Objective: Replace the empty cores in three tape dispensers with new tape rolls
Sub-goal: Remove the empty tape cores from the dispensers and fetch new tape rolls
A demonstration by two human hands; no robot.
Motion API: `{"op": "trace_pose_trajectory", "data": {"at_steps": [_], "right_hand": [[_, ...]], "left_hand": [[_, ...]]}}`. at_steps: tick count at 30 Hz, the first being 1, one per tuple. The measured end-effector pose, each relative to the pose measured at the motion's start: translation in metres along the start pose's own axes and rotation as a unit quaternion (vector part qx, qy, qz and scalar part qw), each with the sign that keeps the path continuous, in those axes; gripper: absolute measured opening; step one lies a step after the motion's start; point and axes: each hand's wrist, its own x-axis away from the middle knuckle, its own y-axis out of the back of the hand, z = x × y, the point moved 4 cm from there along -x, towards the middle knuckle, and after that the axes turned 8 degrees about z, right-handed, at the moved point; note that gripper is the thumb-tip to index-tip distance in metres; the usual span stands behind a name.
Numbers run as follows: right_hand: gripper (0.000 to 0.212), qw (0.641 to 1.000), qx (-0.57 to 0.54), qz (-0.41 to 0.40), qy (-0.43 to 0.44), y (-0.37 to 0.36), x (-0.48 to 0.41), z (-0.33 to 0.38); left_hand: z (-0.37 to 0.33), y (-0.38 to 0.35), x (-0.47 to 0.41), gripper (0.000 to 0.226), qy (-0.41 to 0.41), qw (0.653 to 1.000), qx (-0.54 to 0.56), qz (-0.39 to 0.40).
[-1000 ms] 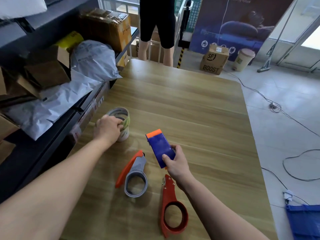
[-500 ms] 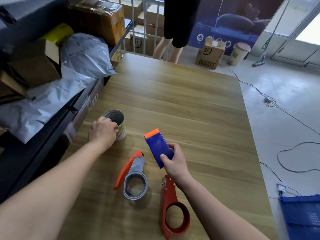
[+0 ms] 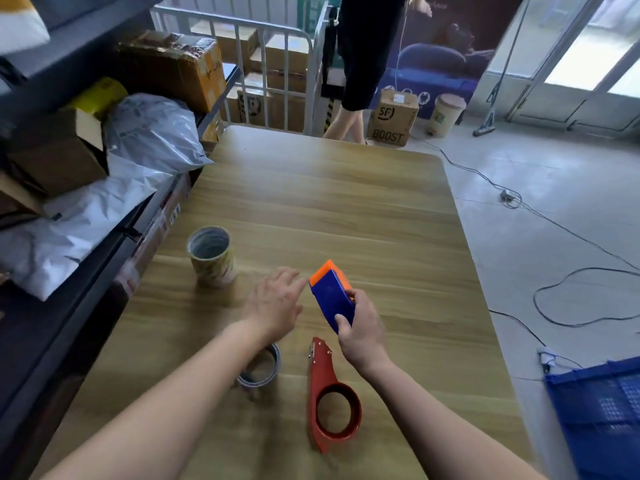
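Right hand (image 3: 362, 332): closed around the lower end of a blue tape dispenser (image 3: 332, 297) with an orange tip, thumb across its near face; the dispenser is lifted off the wooden table (image 3: 346, 209) and tilts up and away from the grip.

Left hand (image 3: 275, 303): empty, fingers loosely spread, palm down, hovering just left of the grip with fingertips close to the orange tip; contact cannot be told.

Red tape dispenser (image 3: 329, 398): flat on the table directly below the grip, handle pointing up toward the right wrist, ring end nearer the camera.

Grey tape dispenser (image 3: 261, 370): on the table below and left of the grip, mostly covered by the left forearm; only its round ring shows, slightly blurred.

Stack of tape rolls (image 3: 211, 256): upright on the table, well left of the grip and a little farther away, hollow centre facing up, touched by neither hand.

Shelf (image 3: 86, 265): along the table's left edge, bearing cardboard boxes (image 3: 169, 69) and grey mailer bags (image 3: 152, 133).

Person in dark clothes (image 3: 367, 57): standing beyond the table's far end.

Blue crate (image 3: 602, 417): on the floor, right of the grip.
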Motion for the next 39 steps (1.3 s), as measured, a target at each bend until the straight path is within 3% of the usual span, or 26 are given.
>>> {"op": "trace_pose_trajectory", "data": {"at_steps": [6,13,20,25,30,35,39], "right_hand": [[0.045,0.997,0.069,0.012,-0.012,0.016,0.042,-0.039],[0.041,0.99,0.134,0.038,-0.035,0.012,0.092,-0.093],[0.048,0.977,0.179,0.093,-0.072,0.011,0.107,-0.117],[0.046,0.971,0.197,0.116,-0.068,0.009,0.107,-0.119],[0.048,0.973,0.184,0.127,-0.063,0.007,0.105,-0.119],[0.044,0.97,0.19,0.145,-0.042,0.002,0.103,-0.112],[0.043,0.968,0.195,0.153,-0.033,0.001,0.105,-0.11]], "left_hand": [[-0.082,-0.047,0.034,0.066,-0.074,0.994,-0.002,0.085],[-0.132,-0.089,0.059,0.056,-0.147,0.984,-0.003,0.102],[-0.14,-0.107,0.072,0.053,-0.105,0.984,-0.056,0.131],[-0.092,-0.08,0.075,0.047,0.022,0.998,-0.052,-0.033],[-0.033,-0.074,0.089,0.062,0.219,0.967,-0.118,0.052],[-0.034,-0.081,0.103,0.033,0.223,0.962,-0.131,0.091],[-0.042,-0.087,0.108,0.033,0.207,0.956,-0.152,0.142]]}}
